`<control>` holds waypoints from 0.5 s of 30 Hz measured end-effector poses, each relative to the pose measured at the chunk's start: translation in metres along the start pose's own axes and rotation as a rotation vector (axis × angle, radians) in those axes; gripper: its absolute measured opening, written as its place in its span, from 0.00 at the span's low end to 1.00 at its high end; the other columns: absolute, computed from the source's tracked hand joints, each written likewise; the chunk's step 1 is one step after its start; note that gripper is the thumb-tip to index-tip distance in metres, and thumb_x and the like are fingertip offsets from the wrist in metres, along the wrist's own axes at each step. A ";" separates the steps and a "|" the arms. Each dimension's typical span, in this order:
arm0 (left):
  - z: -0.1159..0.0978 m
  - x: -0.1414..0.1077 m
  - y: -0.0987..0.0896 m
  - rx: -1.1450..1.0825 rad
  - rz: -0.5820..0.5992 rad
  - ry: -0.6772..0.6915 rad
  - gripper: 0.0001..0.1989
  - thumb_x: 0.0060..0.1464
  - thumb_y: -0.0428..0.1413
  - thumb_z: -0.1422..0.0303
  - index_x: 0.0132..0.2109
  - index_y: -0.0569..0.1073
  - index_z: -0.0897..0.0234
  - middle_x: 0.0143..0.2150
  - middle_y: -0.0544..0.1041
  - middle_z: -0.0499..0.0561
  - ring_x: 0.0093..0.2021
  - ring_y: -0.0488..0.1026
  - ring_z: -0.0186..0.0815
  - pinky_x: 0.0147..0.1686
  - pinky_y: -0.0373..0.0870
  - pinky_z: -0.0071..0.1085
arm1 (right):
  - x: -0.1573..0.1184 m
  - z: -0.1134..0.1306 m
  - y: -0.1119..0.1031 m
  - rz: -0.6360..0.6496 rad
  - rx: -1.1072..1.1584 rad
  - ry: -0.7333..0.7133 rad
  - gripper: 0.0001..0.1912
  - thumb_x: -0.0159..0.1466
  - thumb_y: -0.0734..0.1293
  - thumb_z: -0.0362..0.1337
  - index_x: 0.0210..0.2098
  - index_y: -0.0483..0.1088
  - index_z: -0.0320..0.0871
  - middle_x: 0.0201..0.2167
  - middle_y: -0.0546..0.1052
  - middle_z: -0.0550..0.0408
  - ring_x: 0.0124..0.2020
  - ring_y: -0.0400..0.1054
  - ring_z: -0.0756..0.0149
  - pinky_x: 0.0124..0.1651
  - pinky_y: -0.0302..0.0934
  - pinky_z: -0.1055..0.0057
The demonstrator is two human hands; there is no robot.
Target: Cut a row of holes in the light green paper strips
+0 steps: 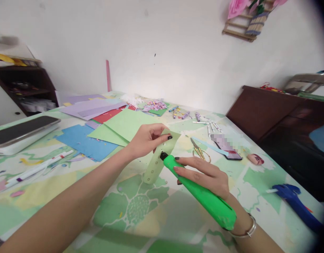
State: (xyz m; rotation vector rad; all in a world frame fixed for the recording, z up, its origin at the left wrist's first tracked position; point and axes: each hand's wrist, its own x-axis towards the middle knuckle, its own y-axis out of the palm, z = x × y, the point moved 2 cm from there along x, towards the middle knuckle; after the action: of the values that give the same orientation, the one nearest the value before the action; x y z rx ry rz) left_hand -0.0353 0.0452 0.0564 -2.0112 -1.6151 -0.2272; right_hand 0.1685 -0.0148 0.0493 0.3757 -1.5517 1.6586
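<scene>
My left hand pinches the upper end of a pale green paper piece, which is bent and stands on edge on the table. A row of small round marks or holes runs down its face. My right hand is wrapped round a thick bright green tool with a black tip; its exact kind is unclear. The tip points at the paper and appears to touch it near one of the upper marks. Just beyond my right hand lie gold-handled scissors.
Coloured paper sheets and paper scraps spread across the back. Crayons, white pens and a phone lie right of centre. A blue glue gun rests at the right edge, a white case at left.
</scene>
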 end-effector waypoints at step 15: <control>0.009 0.004 -0.003 0.090 0.075 -0.056 0.09 0.55 0.54 0.64 0.30 0.67 0.64 0.19 0.53 0.39 0.15 0.61 0.25 0.13 0.60 0.20 | -0.003 -0.008 0.007 0.065 -0.107 -0.156 0.15 0.63 0.63 0.25 0.48 0.72 0.42 0.47 0.75 0.46 0.48 0.69 0.61 0.47 0.69 0.61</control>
State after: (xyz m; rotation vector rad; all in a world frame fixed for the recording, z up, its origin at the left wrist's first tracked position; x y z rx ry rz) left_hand -0.0388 0.0539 0.0514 -2.0206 -1.5517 -0.0700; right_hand 0.1674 -0.0081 0.0407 0.4093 -1.7770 1.6193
